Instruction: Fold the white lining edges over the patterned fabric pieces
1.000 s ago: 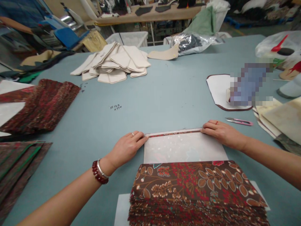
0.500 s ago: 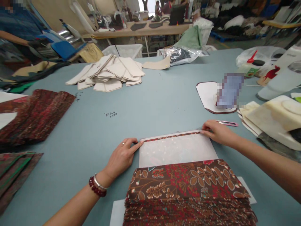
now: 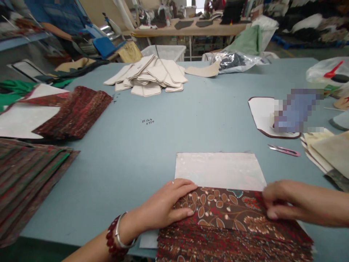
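A stack of brown floral fabric pieces (image 3: 234, 242) lies at the table's near side. Across its far part is a top floral piece (image 3: 218, 207) printed with leaves and red flowers. My left hand (image 3: 169, 203) rests on that piece's left end, fingers stretched out and thumb apart. At the right end, my right hand (image 3: 289, 200) touches the fabric; its curled fingers are smeared by motion, so its grip is unclear. Beyond the stack lies a pale, white-backed piece (image 3: 218, 167), flat on the table.
Pink-handled thread snips (image 3: 286, 150) lie to the right, near a dark-edged white panel (image 3: 263, 116). Cream panels (image 3: 148, 76) are heaped at the back. More patterned fabric stacks (image 3: 79, 114) stand left on the blue-green table (image 3: 122, 167). A person's arm (image 3: 58, 32) shows far left.
Both hands have come back from the white piece's far corners onto the floral stack. The stack's top print differs, and the patterned strip along the white edge no longer shows. The view has turned left.
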The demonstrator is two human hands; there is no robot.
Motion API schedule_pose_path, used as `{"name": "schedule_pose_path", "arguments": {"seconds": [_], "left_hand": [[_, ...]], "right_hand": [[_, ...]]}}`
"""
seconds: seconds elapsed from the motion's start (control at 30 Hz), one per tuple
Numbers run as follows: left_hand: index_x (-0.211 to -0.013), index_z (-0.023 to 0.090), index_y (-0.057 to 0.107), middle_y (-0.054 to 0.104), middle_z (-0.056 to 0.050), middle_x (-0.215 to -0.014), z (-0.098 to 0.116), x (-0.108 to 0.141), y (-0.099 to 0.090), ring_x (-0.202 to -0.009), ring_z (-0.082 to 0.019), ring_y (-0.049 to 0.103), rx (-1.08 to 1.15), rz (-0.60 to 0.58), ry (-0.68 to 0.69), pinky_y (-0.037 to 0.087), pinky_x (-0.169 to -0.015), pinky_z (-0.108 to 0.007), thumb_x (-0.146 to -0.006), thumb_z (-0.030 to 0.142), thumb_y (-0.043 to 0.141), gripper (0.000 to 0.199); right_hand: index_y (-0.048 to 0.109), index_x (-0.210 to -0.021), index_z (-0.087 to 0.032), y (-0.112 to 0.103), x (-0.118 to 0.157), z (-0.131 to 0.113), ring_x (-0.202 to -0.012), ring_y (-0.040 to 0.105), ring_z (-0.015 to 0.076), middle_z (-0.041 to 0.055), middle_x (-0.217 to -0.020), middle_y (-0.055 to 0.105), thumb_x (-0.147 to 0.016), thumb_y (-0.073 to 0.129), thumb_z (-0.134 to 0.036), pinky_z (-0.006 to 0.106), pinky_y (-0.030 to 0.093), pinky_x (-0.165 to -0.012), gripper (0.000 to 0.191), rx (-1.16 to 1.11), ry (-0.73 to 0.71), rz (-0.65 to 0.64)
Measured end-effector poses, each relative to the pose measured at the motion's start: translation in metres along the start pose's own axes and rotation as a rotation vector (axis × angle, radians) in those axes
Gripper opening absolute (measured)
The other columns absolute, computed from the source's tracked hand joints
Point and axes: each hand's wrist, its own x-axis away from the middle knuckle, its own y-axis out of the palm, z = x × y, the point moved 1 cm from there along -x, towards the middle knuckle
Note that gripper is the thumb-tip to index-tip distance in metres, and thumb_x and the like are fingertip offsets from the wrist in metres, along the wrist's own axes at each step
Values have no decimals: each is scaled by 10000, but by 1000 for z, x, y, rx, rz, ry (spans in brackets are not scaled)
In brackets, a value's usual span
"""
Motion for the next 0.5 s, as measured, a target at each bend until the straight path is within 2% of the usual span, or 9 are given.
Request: {"name": "schedule_pose_path", "arguments": {"seconds": [0.03, 0.07, 0.17, 0.23, 0.3, 0.37, 0.43, 0.5], "left_hand": [[-1473, 297, 458, 498, -105, -1468, 3, 6, 3, -1335, -266, 487, -12, -11, -7, 413, -1138, -420, -926, 428, 650, 595], [-1489, 306, 437, 480, -101, -1487, 5, 12, 5, -1355, -270, 468, -22, -9, -15, 401, -1150, -430, -929, 429, 647, 611], [-1508, 322, 409, 419, -90, -1542, 4, 24, 4, -1406, -276, 411, -1, -10, -40, 374, -1174, -443, -926, 433, 653, 641], [-1497, 316, 428, 406, -89, -1555, 0, 28, -1, -1413, -273, 406, 67, -9, -55, 372, -1175, -442, -918, 420, 666, 635], [-1434, 282, 512, 478, -96, -1501, -7, 29, -6, -1370, -259, 460, 160, 65, -104, 389, -1157, -440, -932, 389, 643, 530], [-1288, 218, 621, 619, -110, -1337, -18, 26, -10, -1236, -236, 572, 279, 230, -225, 456, -1077, -425, -949, 357, 589, 367], [-1117, 164, 654, 710, -106, -1100, -30, 21, -12, -1004, -199, 664, 441, 411, -385, 538, -883, -359, -939, 335, 558, 266], [-1023, 143, 624, 709, -72, -908, -41, 13, -11, -749, -148, 659, 616, 504, -504, 505, -636, -262, -897, 317, 568, 222]], "right_hand": [[665, -748, -234, -4, -27, -12, -610, 576, 169, 30, -699, 650, -966, 544, -464, 292, 442, -570, 339, 2, -34, -71], [671, -783, -220, -8, -55, -25, -636, 578, 168, 30, -715, 653, -1003, 489, -417, 296, 441, -609, 347, 25, -80, -60], [696, -976, -200, -6, -132, -67, -867, 619, 190, 64, -976, 693, -998, 509, -241, 307, 456, -779, 193, 109, -294, 112], [684, -1059, -200, 7, -167, -86, -941, 604, 208, 89, -1079, 663, -965, 543, -146, 313, 447, -808, 177, 244, -415, 137], [671, -1060, -203, 21, -187, -95, -888, 586, 214, 92, -1051, 642, -952, 568, -122, 317, 435, -763, 170, 410, -476, 126], [656, -994, -201, 33, -195, -94, -815, 559, 205, 76, -978, 627, -967, 573, -154, 317, 416, -725, 100, 513, -487, 139], [625, -910, -196, 40, -196, -88, -790, 535, 197, 59, -917, 608, -991, 554, -187, 311, 398, -707, 109, 539, -484, 174], [597, -865, -192, 43, -195, -82, -800, 521, 196, 51, -885, 589, -1002, 543, -198, 307, 385, -700, 148, 532, -492, 205]]}}
